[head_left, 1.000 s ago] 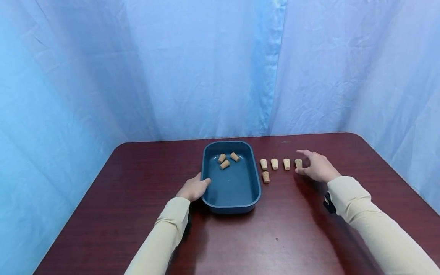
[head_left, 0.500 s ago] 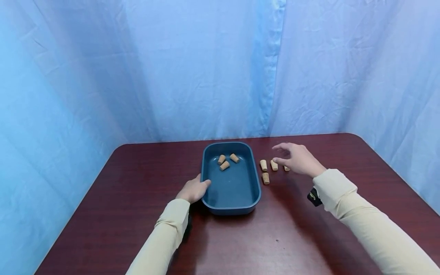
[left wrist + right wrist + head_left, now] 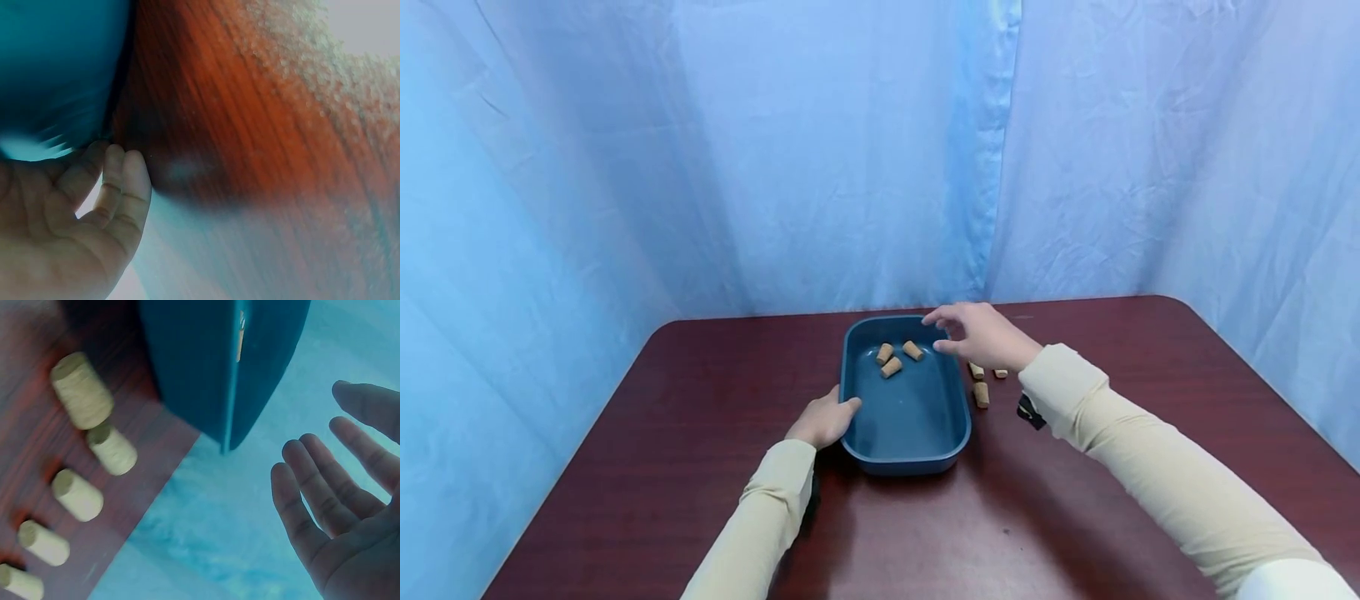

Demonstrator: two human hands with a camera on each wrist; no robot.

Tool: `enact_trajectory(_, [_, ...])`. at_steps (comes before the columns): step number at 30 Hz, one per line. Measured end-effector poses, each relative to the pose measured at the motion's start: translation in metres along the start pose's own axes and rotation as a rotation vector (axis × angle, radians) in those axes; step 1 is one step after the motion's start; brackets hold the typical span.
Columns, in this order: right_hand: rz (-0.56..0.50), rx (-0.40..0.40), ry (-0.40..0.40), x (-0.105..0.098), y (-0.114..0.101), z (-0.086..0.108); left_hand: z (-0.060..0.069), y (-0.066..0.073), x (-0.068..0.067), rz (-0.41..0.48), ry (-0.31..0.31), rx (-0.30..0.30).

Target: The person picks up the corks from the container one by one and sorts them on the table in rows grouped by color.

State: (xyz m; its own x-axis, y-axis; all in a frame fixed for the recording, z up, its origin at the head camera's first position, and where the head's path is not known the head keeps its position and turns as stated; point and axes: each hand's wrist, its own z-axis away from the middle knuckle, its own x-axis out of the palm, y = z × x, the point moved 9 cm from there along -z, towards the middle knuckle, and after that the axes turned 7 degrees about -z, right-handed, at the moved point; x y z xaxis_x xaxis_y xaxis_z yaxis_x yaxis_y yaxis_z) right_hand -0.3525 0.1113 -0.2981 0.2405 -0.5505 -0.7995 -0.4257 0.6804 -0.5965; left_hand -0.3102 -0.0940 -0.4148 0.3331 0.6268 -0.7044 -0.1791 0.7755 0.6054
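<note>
Head view: the left edge of the tray (image 3: pixel 898 429) is gripped by the left hand (image 3: pixel 823 418); three corks (image 3: pixel 891 367) lie toward its far end. A reach over its far-right corner by the right hand (image 3: pixel 983 332) is judged in hand; steady lowering seems called for. Left wrist view: fingertips are set against the tray. Right wrist view: fingers are spread, nothing held; five corks (image 3: pixel 78 495) are seen alongside.

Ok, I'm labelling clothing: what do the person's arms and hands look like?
Left hand and right hand are gloveless. Sleeves are creased cream cloth. A black device with a yellowish mark shows below the right cuff, something dark below the left.
</note>
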Motion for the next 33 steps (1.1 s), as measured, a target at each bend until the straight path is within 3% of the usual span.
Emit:
enact_trajectory(14, [0.082,-0.027,-0.18,0.037,-0.024,-0.036,-0.004,0.0,0.0,0.002,0.011,-0.003])
enact_trajectory(26, [0.094,0.06,-0.283,0.057,-0.021,-0.054,-0.004,0.003,0.001,-0.012,0.031,0.02])
enact_trajectory(33, [0.111,0.131,-0.304,0.069,-0.014,-0.06,-0.004,0.005,0.001,-0.001,0.036,0.022])
